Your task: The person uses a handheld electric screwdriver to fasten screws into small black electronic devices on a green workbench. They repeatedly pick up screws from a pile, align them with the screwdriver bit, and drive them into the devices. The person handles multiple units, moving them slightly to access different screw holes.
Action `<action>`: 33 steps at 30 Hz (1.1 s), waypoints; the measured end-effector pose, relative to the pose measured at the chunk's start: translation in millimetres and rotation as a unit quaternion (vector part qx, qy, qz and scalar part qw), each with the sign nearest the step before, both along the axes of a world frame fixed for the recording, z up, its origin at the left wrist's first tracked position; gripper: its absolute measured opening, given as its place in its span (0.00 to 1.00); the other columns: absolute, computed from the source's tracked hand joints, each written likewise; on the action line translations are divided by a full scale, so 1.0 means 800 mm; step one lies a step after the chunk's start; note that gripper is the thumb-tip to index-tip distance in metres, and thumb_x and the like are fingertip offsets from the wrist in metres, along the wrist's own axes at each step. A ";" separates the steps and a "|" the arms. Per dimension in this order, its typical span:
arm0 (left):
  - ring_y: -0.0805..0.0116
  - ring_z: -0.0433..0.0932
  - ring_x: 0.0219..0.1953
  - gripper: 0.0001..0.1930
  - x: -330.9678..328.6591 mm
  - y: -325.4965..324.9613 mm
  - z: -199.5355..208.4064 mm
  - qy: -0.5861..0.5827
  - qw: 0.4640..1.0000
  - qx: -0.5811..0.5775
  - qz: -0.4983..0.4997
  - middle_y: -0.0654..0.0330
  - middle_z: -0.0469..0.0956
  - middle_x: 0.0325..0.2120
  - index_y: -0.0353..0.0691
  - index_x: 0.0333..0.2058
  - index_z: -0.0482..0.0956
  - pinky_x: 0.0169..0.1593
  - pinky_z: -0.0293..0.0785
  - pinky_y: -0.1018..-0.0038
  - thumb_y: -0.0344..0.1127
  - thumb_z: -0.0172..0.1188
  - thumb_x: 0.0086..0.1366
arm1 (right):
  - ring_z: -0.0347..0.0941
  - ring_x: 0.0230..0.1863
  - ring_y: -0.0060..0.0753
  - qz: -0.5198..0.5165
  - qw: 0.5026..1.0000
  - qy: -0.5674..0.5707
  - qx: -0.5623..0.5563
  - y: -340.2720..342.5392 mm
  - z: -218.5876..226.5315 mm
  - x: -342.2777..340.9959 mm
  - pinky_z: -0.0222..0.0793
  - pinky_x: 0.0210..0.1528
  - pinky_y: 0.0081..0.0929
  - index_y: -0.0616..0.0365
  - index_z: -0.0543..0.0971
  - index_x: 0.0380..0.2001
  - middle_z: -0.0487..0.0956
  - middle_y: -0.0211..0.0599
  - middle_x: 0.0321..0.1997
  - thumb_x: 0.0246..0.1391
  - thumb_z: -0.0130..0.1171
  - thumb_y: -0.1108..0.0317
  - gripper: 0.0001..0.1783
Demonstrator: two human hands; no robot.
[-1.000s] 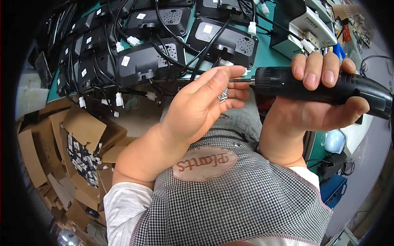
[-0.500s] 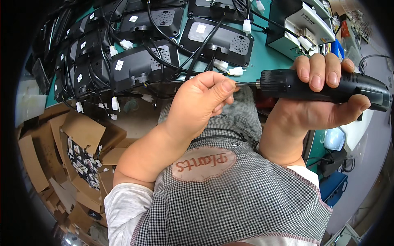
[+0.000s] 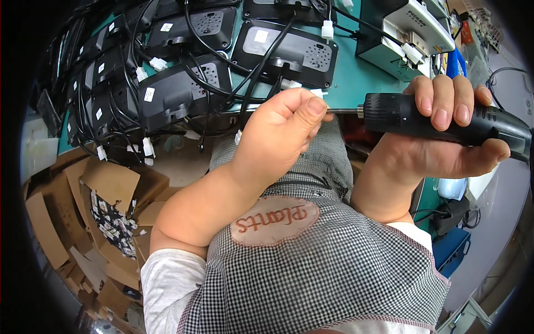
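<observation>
Green surface (image 3: 356,83) crowded with matte black devices (image 3: 286,50); left hand (image 3: 278,131) now fisted at bit tip, right hand (image 3: 439,147) still clamped round ribbed black screwdriver (image 3: 445,119).

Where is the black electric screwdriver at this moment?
In the head view, right of centre, the black electric screwdriver lies level in the right hand, its bit pointing at the closed left hand, by the green table's edge.

Small white rectangular stickers (image 3: 261,36) on the black devices (image 3: 286,47), 10 to 12 o'clock. Torn brown cardboard boxes (image 3: 105,183) at 8 o'clock. Oval pink patch (image 3: 274,220) on the checked apron, centre.
</observation>
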State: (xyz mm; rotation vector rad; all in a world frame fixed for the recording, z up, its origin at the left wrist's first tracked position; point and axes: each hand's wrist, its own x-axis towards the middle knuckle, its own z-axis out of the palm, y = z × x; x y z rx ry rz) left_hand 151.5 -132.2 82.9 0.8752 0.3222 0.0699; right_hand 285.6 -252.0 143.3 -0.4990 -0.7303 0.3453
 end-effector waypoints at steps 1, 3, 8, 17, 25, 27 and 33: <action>0.84 0.58 0.18 0.15 -0.001 0.001 0.002 0.003 1.000 0.000 -0.006 0.67 0.66 0.20 0.35 0.31 0.71 0.20 0.54 0.88 0.42 0.49 0.67 | 0.70 0.25 0.26 0.009 1.000 0.003 0.001 0.000 -0.001 0.001 0.65 0.31 0.26 0.61 0.72 0.39 0.73 0.30 0.26 0.43 0.64 0.47 0.29; 0.85 0.58 0.18 0.15 0.003 0.004 0.005 0.000 0.998 0.047 -0.033 0.67 0.66 0.20 0.35 0.31 0.72 0.20 0.54 0.88 0.42 0.49 0.67 | 0.70 0.25 0.26 0.013 1.000 0.009 0.000 -0.004 0.000 0.004 0.65 0.31 0.26 0.61 0.72 0.39 0.73 0.30 0.26 0.43 0.64 0.47 0.30; 0.81 0.67 0.25 0.14 0.008 0.014 0.001 -0.044 0.948 0.315 0.013 0.64 0.73 0.25 0.32 0.41 0.75 0.30 0.64 0.85 0.38 0.51 0.66 | 0.69 0.26 0.28 0.023 1.000 -0.017 -0.013 -0.008 -0.007 0.016 0.64 0.31 0.27 0.60 0.72 0.41 0.73 0.32 0.28 0.45 0.61 0.44 0.31; 0.57 0.74 0.24 0.13 0.014 0.057 -0.001 -0.027 0.630 0.766 0.127 0.55 0.75 0.22 0.36 0.40 0.77 0.27 0.71 0.68 0.34 0.60 0.57 | 0.71 0.23 0.34 -0.145 0.973 -0.156 -0.089 0.004 -0.050 0.033 0.68 0.29 0.37 0.53 0.74 0.43 0.74 0.36 0.27 0.53 0.47 0.41 0.27; 0.56 0.75 0.25 0.14 0.018 0.061 -0.005 0.002 0.614 0.781 0.115 0.54 0.75 0.23 0.37 0.42 0.76 0.29 0.71 0.66 0.34 0.60 0.56 | 0.70 0.22 0.36 -0.127 0.977 -0.147 -0.093 0.014 -0.074 0.040 0.69 0.29 0.37 0.54 0.71 0.43 0.73 0.38 0.26 0.54 0.49 0.49 0.22; 0.55 0.75 0.26 0.14 0.019 0.063 -0.005 0.008 0.620 0.776 0.112 0.54 0.76 0.24 0.37 0.42 0.76 0.29 0.72 0.66 0.35 0.60 0.56 | 0.70 0.22 0.36 -0.125 0.977 -0.145 -0.097 0.017 -0.075 0.039 0.69 0.28 0.37 0.55 0.70 0.44 0.73 0.39 0.26 0.54 0.50 0.49 0.22; 0.54 0.76 0.26 0.14 0.019 0.066 -0.009 0.015 0.625 0.773 0.108 0.54 0.76 0.24 0.37 0.40 0.77 0.30 0.72 0.66 0.35 0.61 0.56 | 0.69 0.21 0.36 -0.071 0.973 -0.189 -0.110 0.035 -0.061 0.033 0.68 0.26 0.34 0.58 0.68 0.44 0.73 0.41 0.25 0.51 0.55 0.52 0.24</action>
